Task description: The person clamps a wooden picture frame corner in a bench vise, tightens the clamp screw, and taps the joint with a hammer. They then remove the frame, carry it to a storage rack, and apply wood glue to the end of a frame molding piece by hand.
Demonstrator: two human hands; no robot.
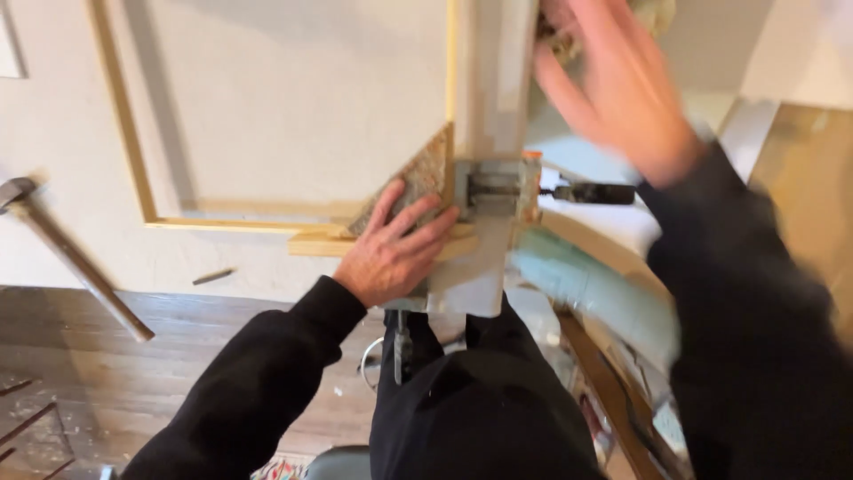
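Sanding block (418,182), a speckled brown wedge, lies at the lower right corner of a pale wooden frame (133,151) stretched with white canvas (293,98), its near edge under the fingertips of the left hand (391,253). Nearest the camera, black sleeves and a dark lap fill the lower view, above a brown wooden floor (107,373). The left hand, fingers spread flat and ungripping, presses down on the block and on the short wooden strip (311,242) beneath it. Just right of this hand, a metal clamp (493,188) with a dark handle (591,193) bites on an upright grey board (493,80) that abuts the frame's corner. Beside the clamp, to the right, lie light green rolled material (595,289) and a white surface. Farther left, a hammer (71,253) rests aslant on the white worktop (53,133), with a small dark nail-like piece (213,276) between it and the frame. Farthest up, the right hand (613,89) is motion-blurred, fingers extended and open near a pale crumpled object (653,13) at the top edge; whether they touch cannot be told.
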